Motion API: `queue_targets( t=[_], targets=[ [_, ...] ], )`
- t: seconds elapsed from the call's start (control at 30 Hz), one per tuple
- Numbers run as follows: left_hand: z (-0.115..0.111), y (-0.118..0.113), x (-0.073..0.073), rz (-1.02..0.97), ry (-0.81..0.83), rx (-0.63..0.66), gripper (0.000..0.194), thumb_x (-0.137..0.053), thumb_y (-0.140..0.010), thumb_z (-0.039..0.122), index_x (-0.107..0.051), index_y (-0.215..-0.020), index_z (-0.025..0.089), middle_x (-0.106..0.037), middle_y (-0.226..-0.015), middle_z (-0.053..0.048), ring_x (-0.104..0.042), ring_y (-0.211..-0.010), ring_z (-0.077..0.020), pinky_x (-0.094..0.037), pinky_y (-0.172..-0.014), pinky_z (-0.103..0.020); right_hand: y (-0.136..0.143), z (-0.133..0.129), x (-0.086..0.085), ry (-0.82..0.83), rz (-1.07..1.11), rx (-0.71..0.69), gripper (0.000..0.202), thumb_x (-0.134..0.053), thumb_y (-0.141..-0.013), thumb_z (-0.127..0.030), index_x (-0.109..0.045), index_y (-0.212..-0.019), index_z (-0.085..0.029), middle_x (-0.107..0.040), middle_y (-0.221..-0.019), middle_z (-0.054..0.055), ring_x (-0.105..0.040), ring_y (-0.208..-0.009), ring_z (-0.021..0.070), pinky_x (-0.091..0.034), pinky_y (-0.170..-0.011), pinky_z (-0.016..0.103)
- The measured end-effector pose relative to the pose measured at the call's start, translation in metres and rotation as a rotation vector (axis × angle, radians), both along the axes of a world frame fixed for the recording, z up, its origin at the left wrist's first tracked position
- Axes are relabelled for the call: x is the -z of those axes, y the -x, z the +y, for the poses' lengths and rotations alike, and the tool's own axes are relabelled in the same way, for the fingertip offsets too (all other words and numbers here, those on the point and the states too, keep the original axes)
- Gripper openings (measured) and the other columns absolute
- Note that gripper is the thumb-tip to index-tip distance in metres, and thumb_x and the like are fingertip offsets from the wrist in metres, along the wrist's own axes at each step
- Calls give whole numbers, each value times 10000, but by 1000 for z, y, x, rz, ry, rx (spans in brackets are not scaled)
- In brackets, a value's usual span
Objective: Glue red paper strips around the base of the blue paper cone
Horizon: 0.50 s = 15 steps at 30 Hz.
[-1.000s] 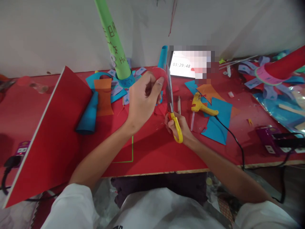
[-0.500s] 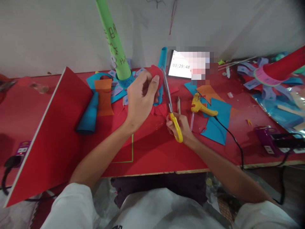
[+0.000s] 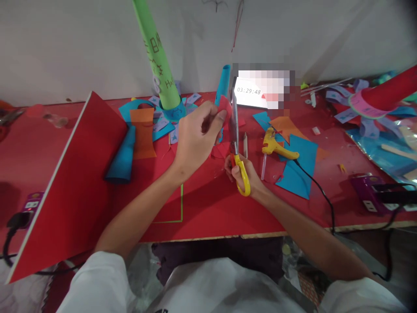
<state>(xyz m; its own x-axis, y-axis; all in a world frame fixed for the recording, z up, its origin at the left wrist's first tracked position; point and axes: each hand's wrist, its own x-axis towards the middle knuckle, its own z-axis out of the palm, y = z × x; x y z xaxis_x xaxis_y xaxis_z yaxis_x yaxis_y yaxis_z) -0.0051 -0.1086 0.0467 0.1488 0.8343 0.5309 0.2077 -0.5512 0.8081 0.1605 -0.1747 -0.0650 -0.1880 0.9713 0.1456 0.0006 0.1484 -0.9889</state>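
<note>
My left hand (image 3: pixel 200 132) is closed, pinching a small piece of red paper (image 3: pixel 224 105) between thumb and fingers. Yellow-handled scissors (image 3: pixel 241 174) are in my right hand (image 3: pixel 249 171), with the blades pointing up and away from me. The blades stand close along the right edge of the red paper; whether they touch it I cannot tell. Behind the paper, a blue paper tube (image 3: pixel 223 82) rises from the table. Red paper scraps (image 3: pixel 221 151) lie below my hands.
A red board (image 3: pixel 74 187) stands slanted at left, near a blue paper cone (image 3: pixel 121 163). A green paper tube (image 3: pixel 159 65) stands behind. Right are a yellow glue gun (image 3: pixel 276 148) with its cord, blue paper (image 3: pixel 301 161), a lit screen (image 3: pixel 250 93) and a purple power socket (image 3: pixel 366 193).
My left hand has moved slightly right with the red paper, which has turned. The scissors in my right hand have swung more upright, and their blades look closer together.
</note>
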Motion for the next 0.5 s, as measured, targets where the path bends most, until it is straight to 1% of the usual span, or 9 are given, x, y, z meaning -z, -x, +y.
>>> queue_targets(
  t=[0.13, 0.3, 0.4, 0.5],
  targets=[
    [0, 1, 1, 38, 10, 27, 413, -659, -1026, 493, -511, -748, 226, -493, -588, 40, -575, -534, -127, -472, -546, -268, -4, 1, 6, 7, -6, 11, 651, -571, -855, -885, -543, -915, -238, -510, -781, -21, -425, -618, 117, -337, -511, 271],
    [2, 4, 0, 34, 16, 47, 421, -658, -1021, 513, -510, -751, 225, -495, -581, 38, -566, -529, -124, -451, -530, -256, -6, 2, -2, 54, -53, 46, 671, -588, -821, -906, -495, -814, -241, -444, -707, -34, -395, -592, 117, -327, -497, 273],
    [2, 5, 0, 35, 26, 46, 409, -655, -1023, 515, -515, -770, 226, -521, -615, 30, -593, -568, -131, -460, -551, -257, -6, 2, -6, 62, -91, 81, 698, -585, -788, -935, -469, -794, -247, -427, -678, -38, -400, -587, 120, -328, -493, 272],
    [1, 4, -2, 50, 26, 48, 394, -615, -1043, 514, -522, -788, 229, -555, -640, 24, -599, -578, -133, -464, -550, -262, -6, 3, -8, 63, -121, 88, 692, -597, -787, -927, -459, -779, -249, -417, -657, -38, -402, -581, 124, -320, -489, 274]
  ],
)
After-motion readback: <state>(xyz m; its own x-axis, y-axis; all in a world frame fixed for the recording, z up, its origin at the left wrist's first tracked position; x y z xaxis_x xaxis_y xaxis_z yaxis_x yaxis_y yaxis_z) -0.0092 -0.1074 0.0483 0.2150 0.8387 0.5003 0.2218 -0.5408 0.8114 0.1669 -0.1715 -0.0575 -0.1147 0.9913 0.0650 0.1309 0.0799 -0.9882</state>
